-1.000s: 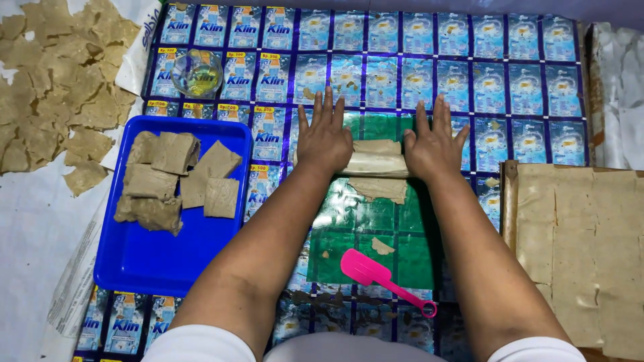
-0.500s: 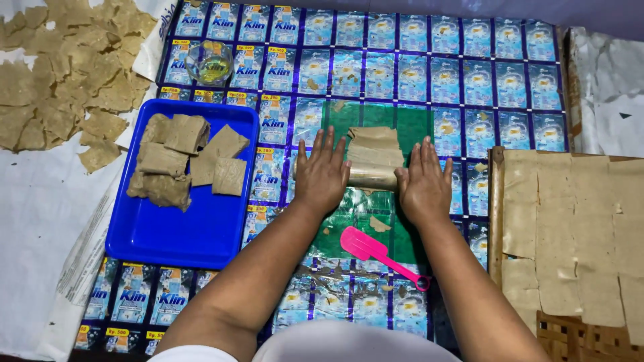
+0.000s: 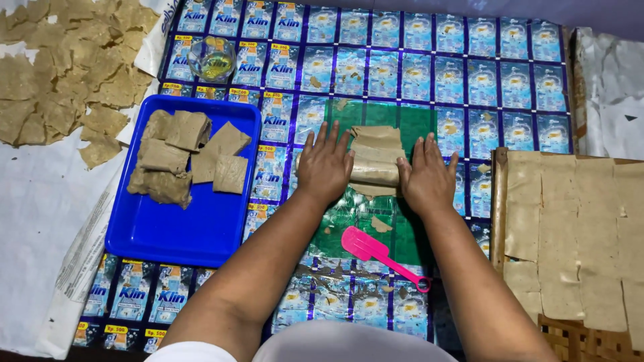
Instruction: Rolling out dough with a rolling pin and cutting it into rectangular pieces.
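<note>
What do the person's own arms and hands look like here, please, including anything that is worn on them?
Both arms are bare from the upper arm down. Short white sleeve edges show at the bottom of the picture, one on each side. The left hand and the right hand are bare too: no gloves, and no rings, watch or bracelets that I can see. No other markings show on them.

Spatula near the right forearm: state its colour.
The spatula is bright pink, blade and handle alike, seen in the head view, the only view.
</note>
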